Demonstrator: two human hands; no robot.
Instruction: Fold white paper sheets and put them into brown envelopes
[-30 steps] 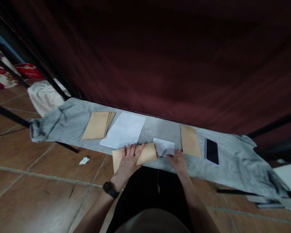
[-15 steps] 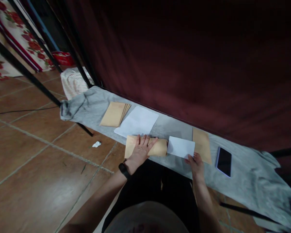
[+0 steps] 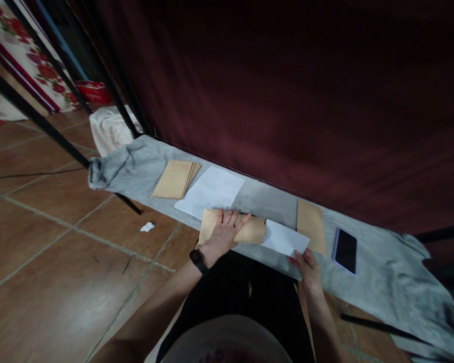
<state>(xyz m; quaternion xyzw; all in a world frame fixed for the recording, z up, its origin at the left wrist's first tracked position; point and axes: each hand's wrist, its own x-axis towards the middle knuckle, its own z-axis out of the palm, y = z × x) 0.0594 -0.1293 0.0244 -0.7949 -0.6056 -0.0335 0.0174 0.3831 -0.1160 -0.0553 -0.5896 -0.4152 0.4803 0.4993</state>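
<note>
The person's left hand (image 3: 222, 237) lies flat, fingers spread, on a brown envelope (image 3: 251, 231) at the near edge of a bench covered with a grey cloth (image 3: 378, 272). It presses from above rather than gripping. A black wristband (image 3: 199, 262) is on that wrist.

The right hand (image 3: 306, 264) is mostly closed, with the thumb and fingers pinching the near right corner of a small white paper (image 3: 285, 237). The paper's left end meets the right end of the envelope — whether any of it goes inside cannot be told.

Beyond the left hand, a larger white sheet (image 3: 214, 189) lies on the cloth, and left of it sits a fanned stack of brown envelopes (image 3: 173, 180). On the other side, a single brown envelope (image 3: 311, 227) lies flat just beyond the right hand, and a phone (image 3: 345, 251) with a dark screen and a pale purple edge lies to the right of that.

A dark red curtain (image 3: 268, 101) hangs behind the bench. On the tiled floor (image 3: 60, 262), left of the bench, is a crumpled white scrap (image 3: 147, 227).
</note>
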